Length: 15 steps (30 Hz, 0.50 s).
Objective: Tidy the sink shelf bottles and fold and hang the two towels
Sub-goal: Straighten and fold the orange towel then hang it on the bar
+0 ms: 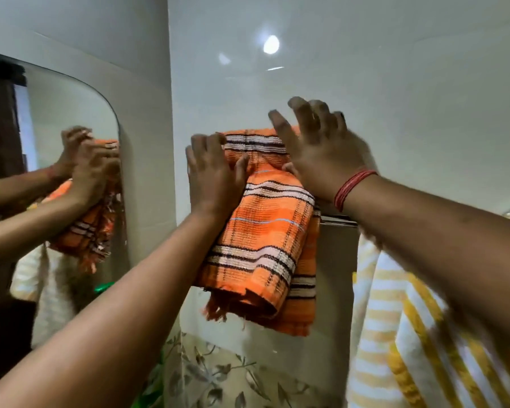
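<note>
So the orange towel (262, 231) is folded and draped over the rail (337, 220), hanging down just below both hands. Left hand (215, 175) is on the towel's upper left edge, fingers curled at the top fold and thumb pressed into the cloth, so I'd call that a pinch on it. Right hand (321, 151) sits over the top right of the towel with fingers spread and loose, not gripping anything as far as I can see, though its thumb is tucked under and hard to read. The striped towel (395, 319) hangs off to the right, under the right forearm, just beside the orange one. My take on doing this bit well: keep the left pinch as an anchor, smooth the top fold flat along the rail with the open right palm, and even up the front and back drops so it doesn't slide off. That fringe at the bottom looks uneven, so tug the layers square. Can't see the shelf bottles from here.
</note>
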Tool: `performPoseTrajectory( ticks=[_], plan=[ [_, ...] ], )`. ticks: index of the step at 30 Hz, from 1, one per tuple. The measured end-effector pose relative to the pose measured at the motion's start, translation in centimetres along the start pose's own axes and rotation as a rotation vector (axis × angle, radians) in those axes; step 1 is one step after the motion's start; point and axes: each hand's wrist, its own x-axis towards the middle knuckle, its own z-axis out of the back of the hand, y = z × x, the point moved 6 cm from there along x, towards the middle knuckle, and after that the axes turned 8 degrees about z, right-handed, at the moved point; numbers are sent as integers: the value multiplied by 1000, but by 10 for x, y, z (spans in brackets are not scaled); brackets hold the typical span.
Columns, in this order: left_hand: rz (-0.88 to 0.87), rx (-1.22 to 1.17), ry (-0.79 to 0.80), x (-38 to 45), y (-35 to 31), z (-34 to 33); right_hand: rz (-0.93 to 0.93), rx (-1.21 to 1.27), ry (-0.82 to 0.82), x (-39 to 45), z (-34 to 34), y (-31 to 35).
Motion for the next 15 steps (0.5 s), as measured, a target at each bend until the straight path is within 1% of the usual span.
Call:
performPoseTrajectory(
  ticks=[1,3,4,5,8,11,13,15],
  plan=[
    [-136,-3,-20,-5,-8,3,83,-55,-57,-2,0,8],
    [-360,-36,95,-16,-16,1,292,-116,-142,-5,-2,27],
    [-432,-29,168,-23,-15,-1,384,-130,-147,-7,-3,33],
    [-473,-19,225,-29,-10,-3,460,-125,-112,-7,-4,37],
    [-506,-5,273,-47,8,-5,577,-68,79,-1,-8,40],
    [-484,-4,307,-53,17,-6,593,-9,233,7,-9,45],
    [-474,-27,349,-54,20,-5,593,40,371,11,-9,52],
    [-471,-35,395,-53,23,-4,586,91,548,13,-9,57]
  ],
)
